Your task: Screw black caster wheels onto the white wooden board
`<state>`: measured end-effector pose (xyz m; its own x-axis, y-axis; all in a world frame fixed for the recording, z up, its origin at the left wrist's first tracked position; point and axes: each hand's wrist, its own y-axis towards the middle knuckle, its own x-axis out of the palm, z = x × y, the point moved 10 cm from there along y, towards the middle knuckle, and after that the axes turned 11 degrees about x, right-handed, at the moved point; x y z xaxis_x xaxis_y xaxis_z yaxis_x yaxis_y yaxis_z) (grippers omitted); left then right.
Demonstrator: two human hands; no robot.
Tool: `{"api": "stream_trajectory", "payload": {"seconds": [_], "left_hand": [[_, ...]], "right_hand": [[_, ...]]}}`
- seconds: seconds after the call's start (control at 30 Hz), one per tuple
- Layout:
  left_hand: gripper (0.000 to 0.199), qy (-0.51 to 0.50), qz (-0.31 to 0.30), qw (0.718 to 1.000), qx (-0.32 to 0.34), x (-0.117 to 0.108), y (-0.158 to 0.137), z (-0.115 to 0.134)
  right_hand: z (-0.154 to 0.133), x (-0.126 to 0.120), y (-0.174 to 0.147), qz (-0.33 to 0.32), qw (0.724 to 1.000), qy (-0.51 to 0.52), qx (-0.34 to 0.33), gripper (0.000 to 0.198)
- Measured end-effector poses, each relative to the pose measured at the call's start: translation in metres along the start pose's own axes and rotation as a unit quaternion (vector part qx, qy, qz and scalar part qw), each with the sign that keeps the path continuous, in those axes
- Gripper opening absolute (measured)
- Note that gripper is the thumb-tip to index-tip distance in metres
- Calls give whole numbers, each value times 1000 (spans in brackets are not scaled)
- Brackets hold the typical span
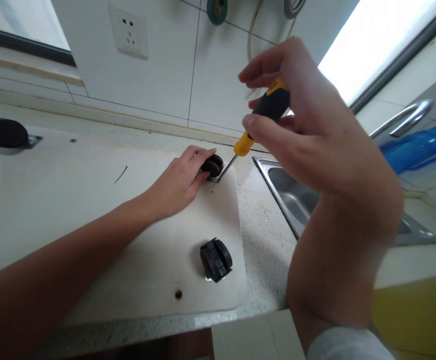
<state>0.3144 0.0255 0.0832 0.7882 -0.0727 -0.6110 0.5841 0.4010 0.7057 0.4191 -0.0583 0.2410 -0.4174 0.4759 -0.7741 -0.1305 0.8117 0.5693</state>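
The black caster sits just above the centre of the frame, near the upper right corner of the pale board. My left hand holds it, thumb and fingers pinched on its left side. The shaft of my screwdriver slants down to the caster's base; whether the tip sits in a screw is too small to tell. My right hand, right of upper centre, is wrapped around the black-and-yellow handle. A second caster rests on the board at lower centre, a third wheel at the left edge. The steel sink lies at right, the wall socket at upper left.
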Motion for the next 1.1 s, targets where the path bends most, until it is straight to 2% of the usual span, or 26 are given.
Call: {"api": "stream_trajectory", "payload": {"seconds": [0.03, 0.1, 0.17, 0.3, 0.33, 0.4, 0.47, 0.6, 0.63, 0.7, 0.77, 0.9, 0.93, 1.03, 1.1], "left_hand": [[54, 0, -1, 1000, 0, 0, 0, 0], [55, 0, -2, 1000, 2, 1, -1, -1], [55, -1, -1, 1000, 2, 1, -1, -1], [56, -3, -1, 1000, 0, 1, -1, -2], [56, -3, -1, 1000, 1, 1, -1, -2], [57, -2, -1, 1000, 2, 1, -1, -2], [57, -5, 1, 1000, -1, 1, -1, -2], [55, -3, -4, 1000, -4, 1, 0, -2], [54, -1, -6, 1000, -3, 2, 0, -2], [55, 2, -6, 1000, 0, 1, 0, -1], [56, 0, -4, 1000, -3, 1, 0, -2], [55, -4, -6, 1000, -7, 1, 0, -3], [54, -4, -6, 1000, -6, 1, 0, -3], [55, -4, 3, 1000, 0, -1, 0, -2], [56, -5, 8, 1000, 0, -1, 0, -1]], "right_hand": [[-1, 1, 0, 1, 1000, 6, -2, 31], [2, -7, 0, 59, 997, -44, 17, 26], [0, -12, -1, 97, 992, -83, 22, 33], [-12, 2, -3, 0, 999, 23, -25, 39], [-12, 1, -3, 8, 999, 22, -24, 39], [-8, -8, -2, 70, 997, -37, 6, 24], [-3, -13, -1, 101, 991, -80, 29, 26], [-8, 2, -2, -20, 999, 48, -13, 35], [-8, 1, -3, -18, 998, 53, -11, 39], [-3, -8, -2, 47, 999, -7, 19, 27], [-1, -12, -2, 80, 994, -56, 39, 29], [-7, 0, -1, 4, 997, 71, 1, 28], [-7, -3, -2, 18, 997, 75, 2, 28], [-3, -13, -2, 90, 996, -8, 26, 20], [-2, -5, 0, 51, 998, 11, 29, 26]]}}
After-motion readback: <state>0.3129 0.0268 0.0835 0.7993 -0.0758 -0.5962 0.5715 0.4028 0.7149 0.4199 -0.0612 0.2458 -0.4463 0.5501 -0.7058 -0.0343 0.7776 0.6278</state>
